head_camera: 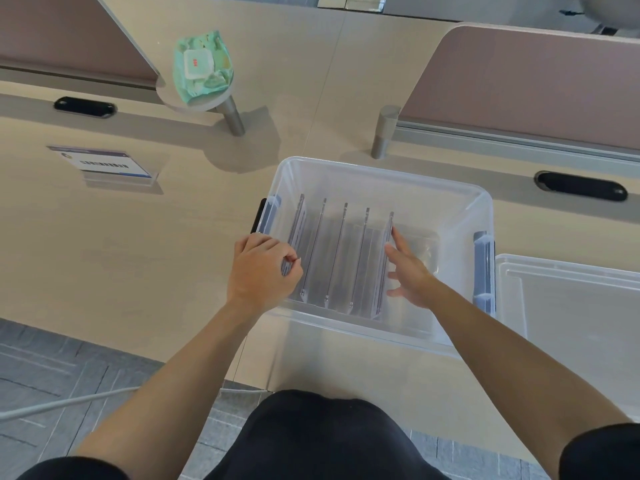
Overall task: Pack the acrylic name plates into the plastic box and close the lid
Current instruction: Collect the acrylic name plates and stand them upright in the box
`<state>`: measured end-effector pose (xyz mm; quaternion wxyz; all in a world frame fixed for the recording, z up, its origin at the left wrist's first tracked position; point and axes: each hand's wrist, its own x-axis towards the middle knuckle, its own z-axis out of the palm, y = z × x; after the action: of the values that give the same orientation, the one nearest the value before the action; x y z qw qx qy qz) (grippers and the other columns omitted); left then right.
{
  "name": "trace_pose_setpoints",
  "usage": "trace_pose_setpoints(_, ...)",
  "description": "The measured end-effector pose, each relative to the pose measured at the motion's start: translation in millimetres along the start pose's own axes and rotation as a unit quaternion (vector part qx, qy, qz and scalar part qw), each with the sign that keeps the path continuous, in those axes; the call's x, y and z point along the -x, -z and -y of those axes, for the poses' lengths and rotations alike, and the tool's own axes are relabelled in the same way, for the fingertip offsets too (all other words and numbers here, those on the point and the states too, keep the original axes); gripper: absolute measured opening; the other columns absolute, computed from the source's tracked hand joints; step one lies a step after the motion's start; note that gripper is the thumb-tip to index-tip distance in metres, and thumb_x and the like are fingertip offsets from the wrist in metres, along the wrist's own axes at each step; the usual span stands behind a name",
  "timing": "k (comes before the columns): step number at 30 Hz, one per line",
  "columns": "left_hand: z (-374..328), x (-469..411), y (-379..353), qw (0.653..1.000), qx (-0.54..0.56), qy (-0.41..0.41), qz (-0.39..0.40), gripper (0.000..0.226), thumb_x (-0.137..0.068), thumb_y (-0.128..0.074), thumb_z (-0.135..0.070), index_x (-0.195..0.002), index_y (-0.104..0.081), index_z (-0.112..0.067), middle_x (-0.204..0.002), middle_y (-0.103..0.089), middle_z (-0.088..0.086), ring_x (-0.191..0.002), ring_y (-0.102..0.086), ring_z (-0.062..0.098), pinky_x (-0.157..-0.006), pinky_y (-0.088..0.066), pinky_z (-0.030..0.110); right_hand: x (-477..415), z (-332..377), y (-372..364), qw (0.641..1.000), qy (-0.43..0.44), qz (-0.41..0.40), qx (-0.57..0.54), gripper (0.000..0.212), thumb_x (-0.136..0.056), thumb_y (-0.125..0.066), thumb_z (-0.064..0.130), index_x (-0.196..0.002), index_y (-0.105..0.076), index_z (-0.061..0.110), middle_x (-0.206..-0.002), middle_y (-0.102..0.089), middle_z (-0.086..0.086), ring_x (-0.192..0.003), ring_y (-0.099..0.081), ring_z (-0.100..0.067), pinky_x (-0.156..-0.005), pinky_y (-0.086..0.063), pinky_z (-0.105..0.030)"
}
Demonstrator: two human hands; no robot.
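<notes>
Squaring five upright plates (343,258) inside box (450,209); left hand (259,268) pinching leftmost plate, right hand (408,271) open, flat against rightmost. Press evenly, keep parallel. One plate (104,164) on desk, lid (571,289) right.
</notes>
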<state>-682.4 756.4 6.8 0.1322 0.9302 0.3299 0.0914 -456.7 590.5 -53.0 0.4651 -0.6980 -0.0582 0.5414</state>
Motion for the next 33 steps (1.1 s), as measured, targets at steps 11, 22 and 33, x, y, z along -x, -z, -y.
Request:
trace_pose_setpoints(11,-1.1,0.3,1.4,1.0,0.006,0.001,0.004,0.017,-0.084,-0.054,-0.04,-0.076,-0.066,-0.03,-0.077,-0.067,-0.017,-0.094,-0.052,0.013,-0.091,-0.035,0.035,1.7,1.9,-3.2,0.999,0.012,-0.01,0.034,0.049,-0.1,-0.032,0.059,-0.144,-0.012,0.064,-0.165,-0.01,0.008,-0.146,-0.022,-0.04,-0.106,-0.033,-0.069)
trace_pose_setpoints(22,-1.6,2.6,2.3,1.0,0.007,-0.001,0.003,0.01,-0.083,-0.063,-0.034,-0.074,-0.066,-0.029,-0.075,-0.067,-0.017,-0.094,-0.053,0.014,-0.091,-0.031,0.032,7.1,6.6,-6.3,0.989,0.051,-0.052,0.128,0.052,-0.104,-0.032,0.045,-0.153,-0.012,0.046,-0.163,-0.019,-0.002,-0.143,-0.032,-0.035,-0.111,-0.035,-0.057)
trace_pose_setpoints(33,-22.1,-53.5,48.1,0.974,0.205,0.084,-0.045,0.007,-0.088,-0.066,-0.016,-0.093,-0.071,-0.016,-0.089,-0.067,-0.009,-0.083,-0.06,0.012,-0.073,-0.041,0.008,44.5,103.7,-0.5,0.902,0.247,-0.091,0.341,0.026,-0.092,-0.064,0.029,-0.116,-0.068,0.023,-0.107,-0.068,0.007,-0.094,-0.064,-0.011,-0.078,-0.051,-0.026)
